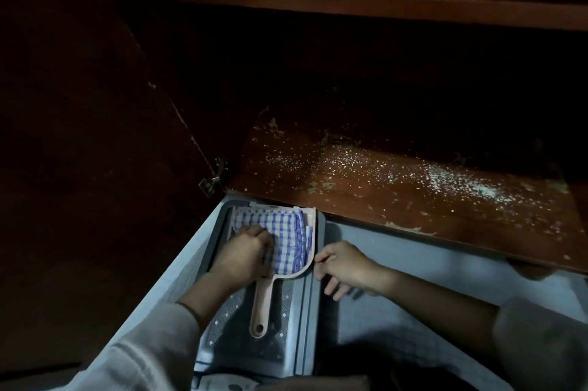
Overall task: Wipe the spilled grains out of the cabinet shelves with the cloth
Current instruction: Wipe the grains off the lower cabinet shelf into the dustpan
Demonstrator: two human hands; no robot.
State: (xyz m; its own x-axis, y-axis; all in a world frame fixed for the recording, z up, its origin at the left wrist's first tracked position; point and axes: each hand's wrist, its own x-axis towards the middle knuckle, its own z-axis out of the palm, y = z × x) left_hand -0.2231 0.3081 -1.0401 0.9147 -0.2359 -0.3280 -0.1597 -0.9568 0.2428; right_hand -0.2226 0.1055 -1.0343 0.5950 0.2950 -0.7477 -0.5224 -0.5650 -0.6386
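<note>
Currently the folded blue-and-white checked cloth (286,231) lies in a pink plastic dustpan (261,304) below the brown wooden lower shelf (413,219), where white spilled grains (445,180) are scattered. The left grip (246,250) is clenched on the cloth's near left part; the right grip (343,266) hangs released beside the pan's rim. Soft, light and limp, the cloth is probably best taken as a bunched handful

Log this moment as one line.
left hand: grips cloth in dustpan | right hand: open, beside dustpan | grains: on lower shelf and upper shelf
</note>
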